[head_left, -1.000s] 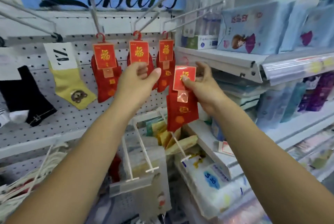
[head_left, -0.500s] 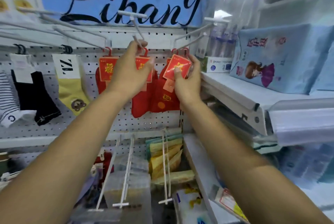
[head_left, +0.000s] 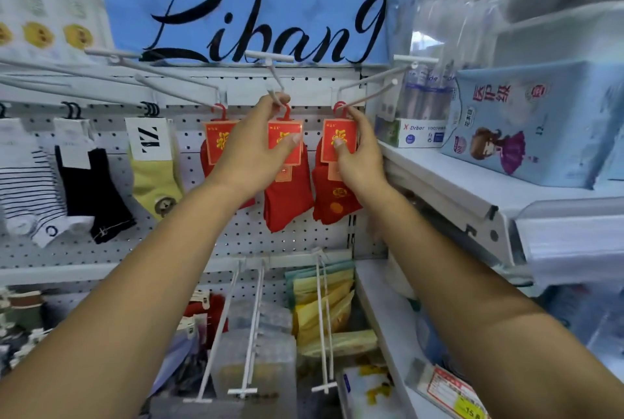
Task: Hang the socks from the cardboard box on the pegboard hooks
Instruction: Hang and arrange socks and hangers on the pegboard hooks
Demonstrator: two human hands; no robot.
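Socks in red, the right-hand pair (head_left: 334, 195), hang at the back of the right hook (head_left: 374, 96). Their red hanger (head_left: 338, 108) looks looped over the wire close to the pegboard (head_left: 236, 236), though I cannot tell whether it is fully seated. My right hand (head_left: 361, 162) pinches their header card, thumb on the front and fingers (head_left: 353, 118) curled behind. My left hand (head_left: 250, 155) grips the middle red pair (head_left: 287, 202), thumb pressed on its card and fingertips curled up at the tip of the middle hook (head_left: 275, 81).

If I let go while the hanger only rests on the wire, I expect the pair would drop onto the lower hooks (head_left: 253, 317) and the packets under them. Pulling my right hand out carelessly could drag the hanger forward along the wire. A tug from my left hand might unhook the middle pair.

My right wrist sits tight against the shelf (head_left: 456, 189), which carries a toothbrush box (head_left: 422, 131) and a blue pack (head_left: 526, 124), so room is scarce there. A third red pair (head_left: 211, 145), a yellow sock (head_left: 152, 175) and a black sock (head_left: 98, 195) hang to the left. I see no cardboard box.
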